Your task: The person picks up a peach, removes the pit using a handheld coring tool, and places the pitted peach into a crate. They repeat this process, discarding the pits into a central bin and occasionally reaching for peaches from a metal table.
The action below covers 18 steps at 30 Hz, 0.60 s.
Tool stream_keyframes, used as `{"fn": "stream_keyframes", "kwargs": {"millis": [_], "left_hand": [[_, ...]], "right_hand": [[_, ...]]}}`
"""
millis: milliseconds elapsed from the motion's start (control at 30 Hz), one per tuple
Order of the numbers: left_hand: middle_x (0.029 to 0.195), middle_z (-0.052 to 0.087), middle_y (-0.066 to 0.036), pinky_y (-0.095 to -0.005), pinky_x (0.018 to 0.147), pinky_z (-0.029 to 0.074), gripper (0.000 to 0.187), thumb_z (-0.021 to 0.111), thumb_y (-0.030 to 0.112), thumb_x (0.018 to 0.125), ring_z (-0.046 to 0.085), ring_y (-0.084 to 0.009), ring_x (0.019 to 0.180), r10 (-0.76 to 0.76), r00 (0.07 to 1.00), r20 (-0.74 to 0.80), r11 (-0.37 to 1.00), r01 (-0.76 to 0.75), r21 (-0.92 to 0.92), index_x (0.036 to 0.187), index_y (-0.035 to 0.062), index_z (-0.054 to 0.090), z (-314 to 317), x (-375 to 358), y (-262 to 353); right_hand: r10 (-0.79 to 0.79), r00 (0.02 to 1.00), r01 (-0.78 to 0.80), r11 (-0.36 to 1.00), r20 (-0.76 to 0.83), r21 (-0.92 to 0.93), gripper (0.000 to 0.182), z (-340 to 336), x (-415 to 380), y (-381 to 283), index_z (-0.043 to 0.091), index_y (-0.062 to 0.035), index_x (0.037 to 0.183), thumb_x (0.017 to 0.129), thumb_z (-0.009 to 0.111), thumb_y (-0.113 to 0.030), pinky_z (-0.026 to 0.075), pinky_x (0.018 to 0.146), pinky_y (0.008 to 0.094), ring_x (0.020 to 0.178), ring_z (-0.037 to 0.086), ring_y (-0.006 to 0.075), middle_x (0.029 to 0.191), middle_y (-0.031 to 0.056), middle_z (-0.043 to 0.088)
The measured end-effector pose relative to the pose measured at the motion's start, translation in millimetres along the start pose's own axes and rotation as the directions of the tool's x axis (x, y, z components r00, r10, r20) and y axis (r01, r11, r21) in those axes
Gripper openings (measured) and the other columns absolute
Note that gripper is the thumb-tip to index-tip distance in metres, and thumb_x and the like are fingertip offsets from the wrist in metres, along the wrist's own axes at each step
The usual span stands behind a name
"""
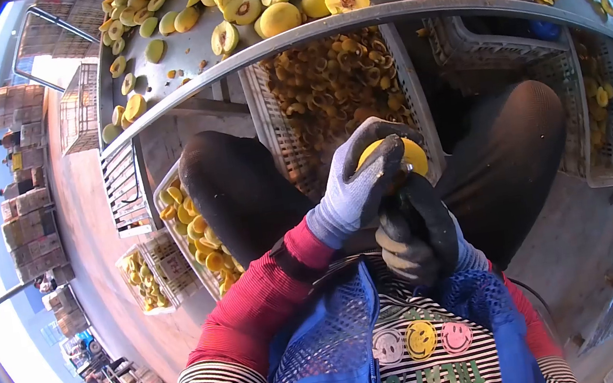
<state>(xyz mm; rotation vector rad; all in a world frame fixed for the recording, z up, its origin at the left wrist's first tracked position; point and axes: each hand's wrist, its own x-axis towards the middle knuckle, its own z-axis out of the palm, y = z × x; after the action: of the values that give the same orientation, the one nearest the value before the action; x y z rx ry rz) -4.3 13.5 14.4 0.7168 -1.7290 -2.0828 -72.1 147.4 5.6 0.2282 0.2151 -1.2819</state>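
Crowding the hands (382, 196): crates (333, 101), halved fruit (274, 19), perhaps peaches.

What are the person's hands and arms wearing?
Both hands wear knitted gloves, grey-blue with dark rubbery coating on palms and fingers: left hand, right hand. Red sleeves cover the forearms, with black-and-white striped sleeves higher up. A blue mesh apron hangs in front.

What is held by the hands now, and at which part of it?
The left hand grips a yellow fruit around its top and side. The right hand closes below it, apparently on a tool; what exactly cannot be told.
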Motion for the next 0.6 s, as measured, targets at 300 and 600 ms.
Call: {"fn": "stream_keyframes", "kwargs": {"millis": [300, 600], "left_hand": [[0.083, 0.061, -0.007, -0.0301, 0.073, 0.047, 0.035, 0.048, 0.038, 0.095, 0.057, -0.0143, 0.080, -0.275, 0.961, 0.024, 0.839, 0.252, -0.481, 0.095, 0.0038, 0.056, 10, -6, -29], [0.088, 0.064, -0.007, -0.0244, 0.062, 0.054, 0.033, 0.051, 0.043, 0.094, 0.063, -0.0141, 0.075, -0.512, 0.820, -0.254, 0.733, 0.263, -0.628, 0.099, 0.0110, 0.055, -45, -32, -9]], "right_hand": [[-0.033, 0.887, -0.232, 0.831, 0.460, 0.505, 0.050, -3, 16, 14, 0.043, -0.0113, 0.081, 0.094, 0.037, -0.059, 0.028, 0.031, 0.0216, 0.033, 0.033, 0.0085, 0.051, -0.0009, 0.040], [0.050, 0.977, -0.127, 0.917, 0.207, 0.377, 0.049, -48, 25, 2, 0.050, -0.0101, 0.090, 0.095, 0.035, -0.057, 0.030, 0.036, 0.0231, 0.038, 0.033, 0.0093, 0.056, -0.0018, 0.038]]}}
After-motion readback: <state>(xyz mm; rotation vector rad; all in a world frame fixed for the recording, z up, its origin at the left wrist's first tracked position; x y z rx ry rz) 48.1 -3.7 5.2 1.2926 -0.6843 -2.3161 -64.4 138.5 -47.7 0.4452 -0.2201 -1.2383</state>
